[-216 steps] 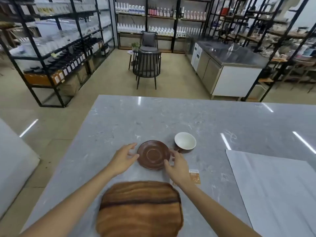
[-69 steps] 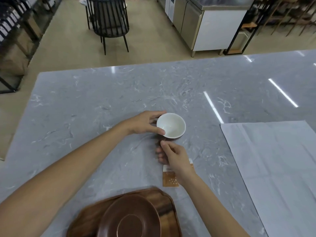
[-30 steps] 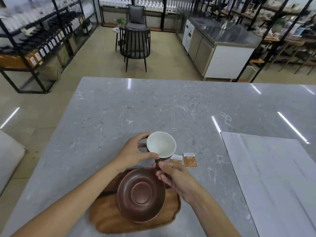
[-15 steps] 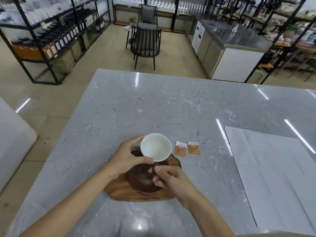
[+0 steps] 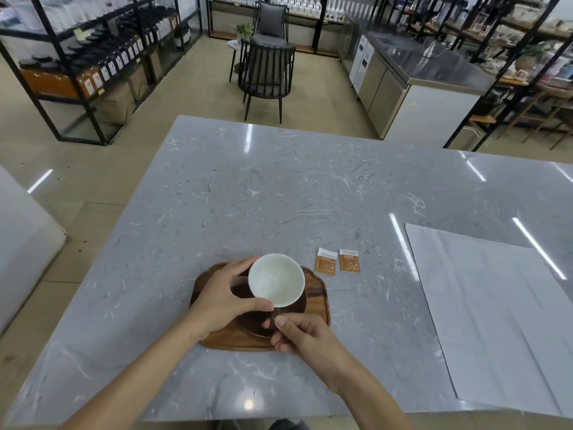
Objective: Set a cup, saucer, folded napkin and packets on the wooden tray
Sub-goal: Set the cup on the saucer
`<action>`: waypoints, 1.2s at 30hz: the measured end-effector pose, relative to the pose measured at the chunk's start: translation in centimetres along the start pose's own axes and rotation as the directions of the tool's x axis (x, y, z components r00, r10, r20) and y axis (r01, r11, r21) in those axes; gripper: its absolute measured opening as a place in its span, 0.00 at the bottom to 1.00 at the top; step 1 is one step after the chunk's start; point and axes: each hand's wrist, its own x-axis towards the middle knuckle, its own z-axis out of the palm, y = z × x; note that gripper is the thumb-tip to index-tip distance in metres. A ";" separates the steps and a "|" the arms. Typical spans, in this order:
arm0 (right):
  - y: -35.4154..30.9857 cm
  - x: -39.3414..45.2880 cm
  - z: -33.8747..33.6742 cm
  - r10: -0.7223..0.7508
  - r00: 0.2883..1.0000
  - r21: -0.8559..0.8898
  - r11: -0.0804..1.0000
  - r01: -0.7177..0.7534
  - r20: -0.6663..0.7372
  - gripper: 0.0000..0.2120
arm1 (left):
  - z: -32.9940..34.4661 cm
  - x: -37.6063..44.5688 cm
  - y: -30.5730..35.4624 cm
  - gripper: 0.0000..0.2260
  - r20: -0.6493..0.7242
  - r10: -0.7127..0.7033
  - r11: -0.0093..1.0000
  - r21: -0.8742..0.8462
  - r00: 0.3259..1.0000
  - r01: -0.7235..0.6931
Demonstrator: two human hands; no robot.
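Observation:
A wooden tray lies on the grey marble table near its front edge. On it rests a dark brown saucer, mostly hidden. A cup, white inside and brown outside, is over the saucer; whether it touches it I cannot tell. My left hand wraps the cup's left side and rim. My right hand pinches the cup's brown handle from the front. Two orange packets lie side by side on the table, right of the tray. A large white napkin lies spread flat at the right.
The marble table stretches back to its far edge. Beyond it stand dark chairs, black shelving racks at the left and a steel counter at the right. A white surface sits off the table's left side.
Both hands carried the cup from the table toward the tray and now hold it over the saucer. Earlier the saucer went from the table onto the tray.

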 end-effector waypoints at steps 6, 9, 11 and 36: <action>0.9 0.0 0.2 0.030 1.000 0.000 1.000 -0.030 0.008 0.13 | 0.2 -0.8 -0.7 0.40 -0.022 -0.019 1.000 -0.010 1.000 0.018; 1.0 0.1 0.1 0.022 1.000 -0.009 1.000 -0.022 0.013 0.13 | 0.1 -0.9 -0.8 0.43 -0.031 -0.042 0.999 -0.021 0.999 0.041; 1.0 0.2 0.1 0.020 1.000 -0.014 1.000 -0.020 0.021 0.13 | 0.0 -1.1 -0.8 0.42 -0.030 -0.031 0.999 -0.028 0.999 0.030; -0.3 2.2 -4.0 -0.220 0.971 -0.314 0.932 0.180 -0.096 0.28 | -0.8 -1.9 -2.1 0.39 0.021 -0.098 0.989 -0.109 0.995 0.100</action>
